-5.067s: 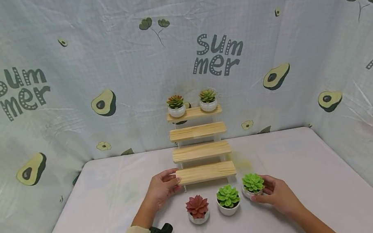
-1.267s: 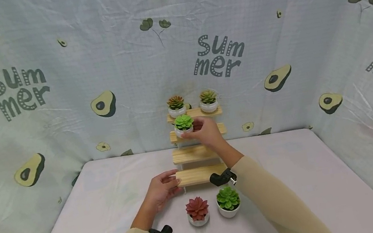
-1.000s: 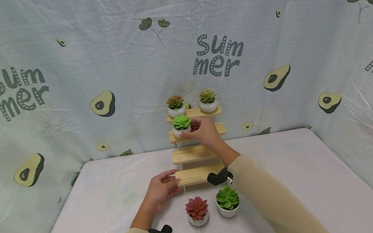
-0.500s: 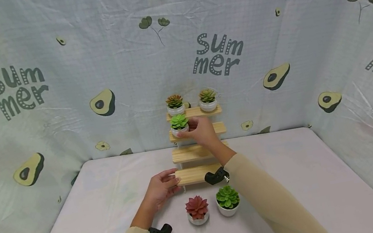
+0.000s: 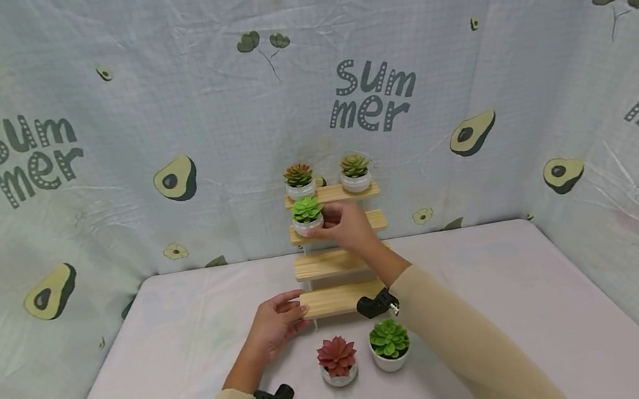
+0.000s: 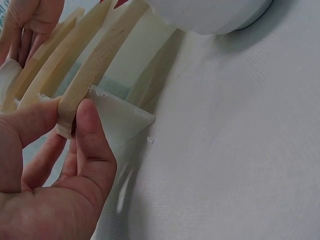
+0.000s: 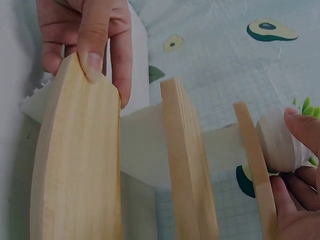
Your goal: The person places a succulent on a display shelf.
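Note:
A tiered wooden plant stand [image 5: 334,300] with clear supports stands at the table's back. My right hand [image 5: 349,224] grips the white pot of a bright green artificial succulent [image 5: 306,210] at the left end of its second tier from the top. In the right wrist view the pot [image 7: 274,140] sits upright against that plank, thumb on one side and fingers on the other. My left hand [image 5: 277,324] pinches the left end of the lowest plank, its thumb and fingers [image 6: 92,135] on opposite faces in the left wrist view.
Two potted succulents, one orange-tipped [image 5: 300,181] and one olive green [image 5: 355,172], stand on the top tier. On the table in front are a red succulent [image 5: 338,360] and another green one [image 5: 390,344]. A patterned cloth [image 5: 225,102] hangs close behind the stand.
My right hand has carried the bright green succulent from the table's right side up to the second tier, then shifted it slightly left. My left hand has stayed on the lowest plank.

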`<move>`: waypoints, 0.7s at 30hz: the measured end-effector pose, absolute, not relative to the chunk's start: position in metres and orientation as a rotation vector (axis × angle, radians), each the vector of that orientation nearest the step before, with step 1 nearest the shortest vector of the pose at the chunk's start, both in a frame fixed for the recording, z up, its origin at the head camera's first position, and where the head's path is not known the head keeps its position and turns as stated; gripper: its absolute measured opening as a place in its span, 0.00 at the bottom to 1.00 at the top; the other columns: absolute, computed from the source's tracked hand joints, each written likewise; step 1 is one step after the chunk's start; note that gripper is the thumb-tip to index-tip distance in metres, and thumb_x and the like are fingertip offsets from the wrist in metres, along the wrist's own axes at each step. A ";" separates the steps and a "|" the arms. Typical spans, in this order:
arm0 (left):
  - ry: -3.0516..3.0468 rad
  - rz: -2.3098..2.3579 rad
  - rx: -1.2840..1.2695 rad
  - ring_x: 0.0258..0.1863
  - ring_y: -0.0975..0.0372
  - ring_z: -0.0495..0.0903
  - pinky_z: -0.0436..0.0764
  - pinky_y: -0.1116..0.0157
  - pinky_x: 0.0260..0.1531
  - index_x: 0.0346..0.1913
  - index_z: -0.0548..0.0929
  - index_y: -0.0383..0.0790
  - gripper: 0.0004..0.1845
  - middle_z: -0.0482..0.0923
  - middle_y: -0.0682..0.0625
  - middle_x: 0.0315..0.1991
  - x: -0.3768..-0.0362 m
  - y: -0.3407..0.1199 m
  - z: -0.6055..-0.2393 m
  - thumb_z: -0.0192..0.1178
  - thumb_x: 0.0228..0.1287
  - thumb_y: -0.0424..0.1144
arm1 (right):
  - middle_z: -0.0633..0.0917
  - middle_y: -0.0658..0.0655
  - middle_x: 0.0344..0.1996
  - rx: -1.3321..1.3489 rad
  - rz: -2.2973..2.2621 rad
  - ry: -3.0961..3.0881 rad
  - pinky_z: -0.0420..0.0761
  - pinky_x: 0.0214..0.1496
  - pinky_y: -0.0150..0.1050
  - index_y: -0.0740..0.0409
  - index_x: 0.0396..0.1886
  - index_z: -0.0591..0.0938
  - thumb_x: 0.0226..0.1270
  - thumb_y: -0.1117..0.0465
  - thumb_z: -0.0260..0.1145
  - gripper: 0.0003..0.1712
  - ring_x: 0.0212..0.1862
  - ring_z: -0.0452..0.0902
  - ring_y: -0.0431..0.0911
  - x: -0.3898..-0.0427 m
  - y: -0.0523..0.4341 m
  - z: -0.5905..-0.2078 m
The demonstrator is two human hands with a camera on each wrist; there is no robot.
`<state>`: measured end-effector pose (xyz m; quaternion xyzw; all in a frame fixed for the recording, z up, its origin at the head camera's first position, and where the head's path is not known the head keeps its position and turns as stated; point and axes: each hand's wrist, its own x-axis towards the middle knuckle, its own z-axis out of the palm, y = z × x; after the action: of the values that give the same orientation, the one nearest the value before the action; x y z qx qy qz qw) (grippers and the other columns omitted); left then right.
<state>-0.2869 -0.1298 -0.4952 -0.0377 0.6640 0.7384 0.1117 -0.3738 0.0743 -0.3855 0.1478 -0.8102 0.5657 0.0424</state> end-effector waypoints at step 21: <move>1.955 2.168 -0.135 0.39 0.61 0.85 0.89 0.65 0.40 0.67 0.77 0.31 0.23 0.81 0.43 0.46 -0.288 -0.130 -0.497 0.62 0.70 0.25 | 0.83 0.63 0.62 0.507 1.877 -2.330 0.84 0.60 0.35 0.61 0.64 0.81 0.64 0.57 0.77 0.30 0.65 0.80 0.57 -0.315 0.135 -0.409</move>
<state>-0.2876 -0.1299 -0.4970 -0.0458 0.6649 0.7375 0.1092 -0.3153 0.1347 -0.4090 0.1667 -0.7666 0.6177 0.0535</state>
